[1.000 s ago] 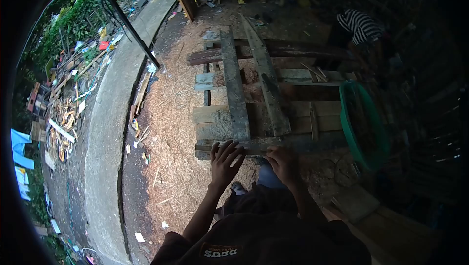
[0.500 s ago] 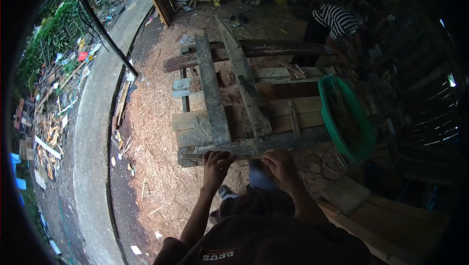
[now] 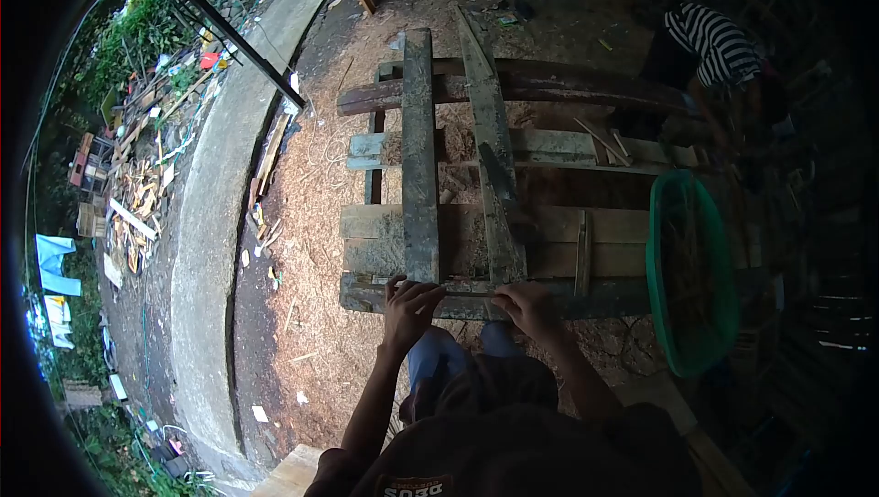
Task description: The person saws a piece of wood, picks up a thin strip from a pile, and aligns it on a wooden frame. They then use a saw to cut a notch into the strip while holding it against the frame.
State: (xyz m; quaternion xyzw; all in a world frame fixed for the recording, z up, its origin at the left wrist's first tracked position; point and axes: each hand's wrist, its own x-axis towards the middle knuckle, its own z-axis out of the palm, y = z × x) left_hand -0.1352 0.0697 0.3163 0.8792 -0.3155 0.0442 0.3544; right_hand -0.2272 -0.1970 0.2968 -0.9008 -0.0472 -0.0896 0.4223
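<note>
In the head view, the left hand [image 3: 410, 312], loosely closed with one finger raised, and the curled right hand [image 3: 531, 308] pinch a thin strip [image 3: 470, 295] above the surface's [image 3: 600, 299] near edge, apparently steadying it; moving it calls for matched grips.

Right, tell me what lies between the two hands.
A thin stick spans the gap from the left hand to the right hand, with the near plank behind it, in the head view.

Dim right side, brighter daylit left, dark curved fisheye edges
</note>
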